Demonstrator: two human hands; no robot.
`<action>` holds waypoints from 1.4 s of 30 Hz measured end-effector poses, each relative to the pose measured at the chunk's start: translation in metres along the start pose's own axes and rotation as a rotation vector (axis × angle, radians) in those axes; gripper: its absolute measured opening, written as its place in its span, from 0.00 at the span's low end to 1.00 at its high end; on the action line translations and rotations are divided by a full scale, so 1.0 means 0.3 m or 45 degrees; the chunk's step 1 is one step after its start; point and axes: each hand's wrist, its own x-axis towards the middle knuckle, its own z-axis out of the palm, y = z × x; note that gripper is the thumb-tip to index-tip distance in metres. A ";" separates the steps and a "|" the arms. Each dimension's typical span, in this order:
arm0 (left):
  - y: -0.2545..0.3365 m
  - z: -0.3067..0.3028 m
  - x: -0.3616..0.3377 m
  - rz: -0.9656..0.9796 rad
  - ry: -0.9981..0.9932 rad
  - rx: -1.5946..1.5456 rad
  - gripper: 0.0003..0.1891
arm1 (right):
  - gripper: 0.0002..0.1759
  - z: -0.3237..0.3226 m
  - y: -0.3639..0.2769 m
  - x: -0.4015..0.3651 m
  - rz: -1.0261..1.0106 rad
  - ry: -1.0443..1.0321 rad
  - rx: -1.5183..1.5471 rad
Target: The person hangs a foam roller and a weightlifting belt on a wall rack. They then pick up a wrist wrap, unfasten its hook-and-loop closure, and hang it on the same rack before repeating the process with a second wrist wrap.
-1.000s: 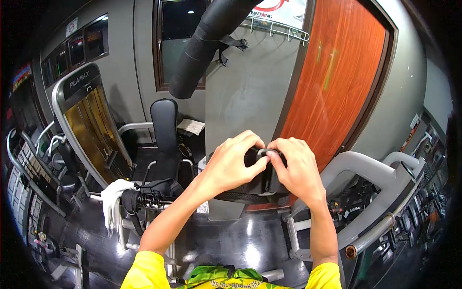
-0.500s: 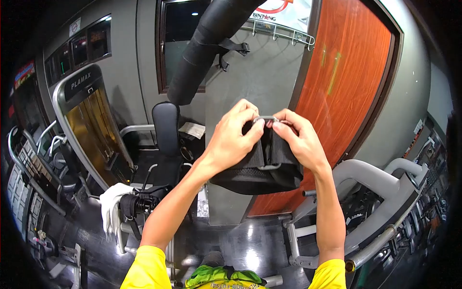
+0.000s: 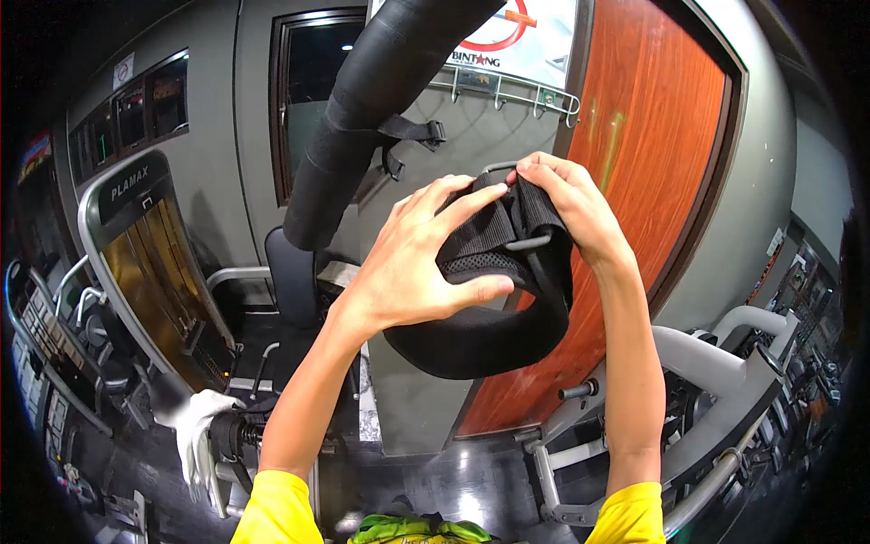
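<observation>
A black padded ankle strap [image 3: 480, 344] is held up in front of me, bent into a loop. It has ribbed webbing, a mesh lining and grey metal rings. My left hand [image 3: 417, 254] wraps the strap's left side, its index finger on the webbing and its thumb stretched apart across the front. At the top, my right hand [image 3: 571, 204] pinches the webbing beside the upper metal ring [image 3: 498, 167]. A lower metal ring [image 3: 528, 243] sticks out below the webbing. The far ends of my left fingers are partly hidden behind the strap.
A thick black padded cylinder [image 3: 362, 118] with dangling straps hangs ahead. Left stands a weight machine [image 3: 136, 236], with a white towel [image 3: 198, 435] near it. A wooden door [image 3: 643, 136] and a grey machine frame [image 3: 707, 372] are on the right; hooks [image 3: 498, 91] line the wall.
The strap has risen and turned, so its loop now shows. My left hand has left the upper ring and spread over the strap's side. My right hand has moved up, still pinching near the ring.
</observation>
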 end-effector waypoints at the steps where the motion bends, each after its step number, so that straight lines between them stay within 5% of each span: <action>1: -0.014 0.005 0.014 0.006 0.002 0.000 0.40 | 0.17 -0.004 -0.003 0.024 0.010 0.014 -0.012; 7: -0.069 0.034 0.085 -0.124 0.178 -0.023 0.38 | 0.18 -0.024 -0.033 0.166 0.103 -0.038 -0.037; 21: -0.148 0.057 0.173 0.019 0.526 0.536 0.29 | 0.17 -0.047 0.003 0.444 0.261 -0.121 0.029; 23: -0.153 0.052 0.183 0.014 0.553 0.533 0.28 | 0.18 -0.051 0.013 0.464 0.120 -0.087 -0.067; 28: -0.160 0.056 0.203 0.038 0.566 0.685 0.25 | 0.18 -0.060 -0.033 0.507 0.236 -0.071 -0.516; 42: -0.145 0.052 0.219 -0.072 0.578 1.019 0.24 | 0.19 0.001 -0.108 0.558 0.243 0.020 -0.980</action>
